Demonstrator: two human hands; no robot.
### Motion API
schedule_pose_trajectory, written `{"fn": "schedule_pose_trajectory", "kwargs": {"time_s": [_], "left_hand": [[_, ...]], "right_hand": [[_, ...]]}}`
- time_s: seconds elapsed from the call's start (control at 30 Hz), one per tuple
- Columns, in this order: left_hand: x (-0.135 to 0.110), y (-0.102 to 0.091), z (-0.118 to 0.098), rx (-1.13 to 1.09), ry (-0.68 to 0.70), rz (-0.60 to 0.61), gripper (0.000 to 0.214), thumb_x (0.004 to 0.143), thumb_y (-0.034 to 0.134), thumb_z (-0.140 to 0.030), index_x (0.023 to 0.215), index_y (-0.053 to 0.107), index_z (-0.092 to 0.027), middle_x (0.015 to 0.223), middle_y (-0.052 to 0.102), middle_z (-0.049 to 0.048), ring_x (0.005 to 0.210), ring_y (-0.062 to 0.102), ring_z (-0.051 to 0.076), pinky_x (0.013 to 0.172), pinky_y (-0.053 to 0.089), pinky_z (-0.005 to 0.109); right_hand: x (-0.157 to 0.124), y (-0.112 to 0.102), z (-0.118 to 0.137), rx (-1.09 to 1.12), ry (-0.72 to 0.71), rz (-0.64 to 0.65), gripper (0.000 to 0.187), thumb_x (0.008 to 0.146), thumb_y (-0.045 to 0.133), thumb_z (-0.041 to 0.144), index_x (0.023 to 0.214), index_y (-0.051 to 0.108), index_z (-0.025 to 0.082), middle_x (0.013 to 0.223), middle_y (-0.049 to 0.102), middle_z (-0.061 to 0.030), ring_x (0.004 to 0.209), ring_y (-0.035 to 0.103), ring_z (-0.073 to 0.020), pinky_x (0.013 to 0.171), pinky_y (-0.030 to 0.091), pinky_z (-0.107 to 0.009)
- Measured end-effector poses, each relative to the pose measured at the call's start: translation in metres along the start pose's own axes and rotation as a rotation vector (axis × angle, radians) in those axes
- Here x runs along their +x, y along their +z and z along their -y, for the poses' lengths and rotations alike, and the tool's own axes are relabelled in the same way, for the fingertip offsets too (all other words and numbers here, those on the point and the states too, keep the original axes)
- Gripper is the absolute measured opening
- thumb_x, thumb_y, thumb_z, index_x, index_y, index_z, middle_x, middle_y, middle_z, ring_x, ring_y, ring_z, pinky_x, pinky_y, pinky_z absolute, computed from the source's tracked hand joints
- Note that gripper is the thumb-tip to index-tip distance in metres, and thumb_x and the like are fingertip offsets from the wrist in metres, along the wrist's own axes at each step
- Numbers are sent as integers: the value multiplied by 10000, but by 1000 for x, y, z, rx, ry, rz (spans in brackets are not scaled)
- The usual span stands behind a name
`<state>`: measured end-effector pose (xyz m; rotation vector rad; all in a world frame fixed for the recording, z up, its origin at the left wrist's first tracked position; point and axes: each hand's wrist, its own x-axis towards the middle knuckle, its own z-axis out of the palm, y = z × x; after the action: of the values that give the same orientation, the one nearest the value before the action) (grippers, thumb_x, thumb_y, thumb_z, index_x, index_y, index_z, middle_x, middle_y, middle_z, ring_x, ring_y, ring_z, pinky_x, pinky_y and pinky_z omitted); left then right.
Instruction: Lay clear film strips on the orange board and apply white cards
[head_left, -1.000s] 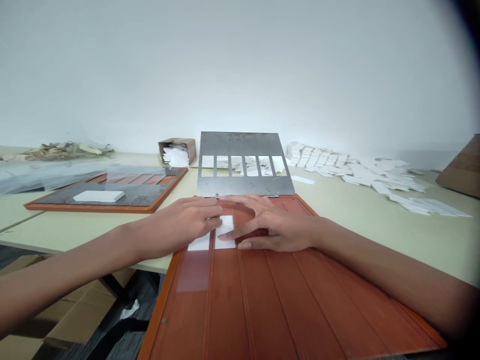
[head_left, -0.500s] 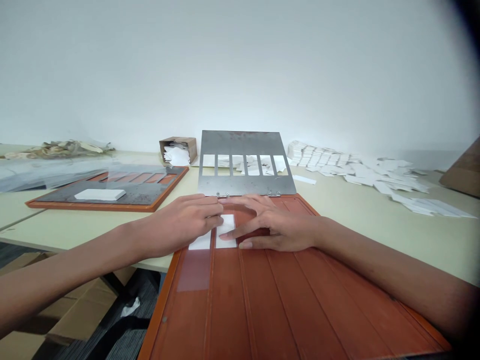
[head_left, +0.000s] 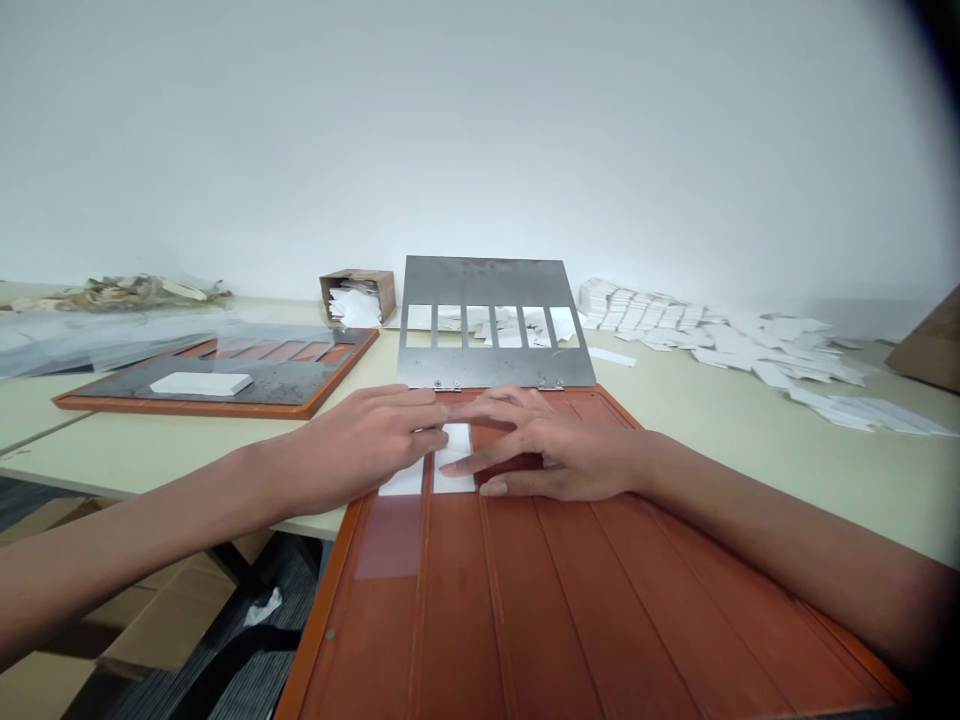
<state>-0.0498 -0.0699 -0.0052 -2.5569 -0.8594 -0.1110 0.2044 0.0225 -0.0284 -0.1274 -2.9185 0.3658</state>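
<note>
Lying towards the far end of the brown board (head_left: 525, 610), the white card (head_left: 460, 445) looks light, bendable and easily creased, best lifted by its edges; the right hand (head_left: 559, 450) spreads loosely over it, while whether the curled left hand (head_left: 371, 437) pinches anything is unclear.

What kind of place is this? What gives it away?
Likely a small workshop for manual work: an orange grooved board with a slotted metal plate hinged upright at its far edge, and a heap of white slips on the table.
</note>
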Motion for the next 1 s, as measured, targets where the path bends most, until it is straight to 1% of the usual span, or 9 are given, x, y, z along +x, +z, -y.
{"fn": "schedule_pose_trajectory", "kwargs": {"time_s": [0.13,0.27,0.37,0.47,0.6,0.7,0.77,0.87,1.0], "left_hand": [[0,3,0,-41,21,-31,260,984,439,-20,981,661,-155,1021,688,79,844,544,201,732,406,335],[-1,6,1,-36,23,-45,231,978,473,-19,1029,651,-159,984,681,72,832,549,200,745,414,330],[-1,6,1,-26,26,-56,225,965,496,-11,1039,642,-164,969,679,65,841,558,202,762,417,327],[-2,6,2,-46,18,-48,250,965,481,0,1066,629,-174,992,676,62,849,556,196,753,410,317],[-3,9,3,-51,28,-59,263,979,442,-9,1076,630,-165,943,668,63,817,538,194,760,413,328],[-4,11,4,-64,16,-47,284,980,436,-14,1083,638,-186,945,671,62,837,545,197,771,413,329],[-5,9,3,-78,2,-32,287,988,436,-36,1080,650,-204,945,667,64,843,544,202,767,403,334],[-4,-2,1,-136,-34,25,229,992,460,-117,1002,676,-192,929,652,74,826,513,223,758,374,369],[1,-19,1,-279,-77,118,220,891,493,-104,906,698,-184,859,615,61,812,465,242,731,324,394]], "right_hand": [[0,2,-2,19,-6,-5,334,1002,562,460,1320,653,419,1653,290,70,1464,283,-275,1195,193,-518],[1,2,-2,29,-6,8,352,999,557,476,1336,642,419,1623,351,55,1434,323,-276,1188,205,-516],[2,1,0,44,1,6,350,998,555,485,1318,663,394,1594,394,45,1428,304,-271,1190,208,-505],[1,0,1,59,6,7,354,996,557,492,1313,668,384,1580,413,43,1420,295,-265,1188,209,-497],[1,0,1,69,0,10,362,996,559,487,1327,660,380,1570,436,36,1429,284,-263,1191,194,-489],[2,0,1,57,-22,12,359,1014,534,463,1334,658,355,1563,452,25,1430,300,-245,1200,178,-466],[2,0,2,43,-33,9,351,1031,508,438,1332,660,342,1551,471,18,1417,329,-230,1202,172,-452],[3,0,2,37,-42,0,342,1042,489,425,1327,661,348,1516,514,11,1380,383,-223,1193,180,-453],[3,0,-1,51,-44,22,326,1034,506,427,1305,671,350,1431,590,6,1341,440,-222,1196,169,-464]]}}
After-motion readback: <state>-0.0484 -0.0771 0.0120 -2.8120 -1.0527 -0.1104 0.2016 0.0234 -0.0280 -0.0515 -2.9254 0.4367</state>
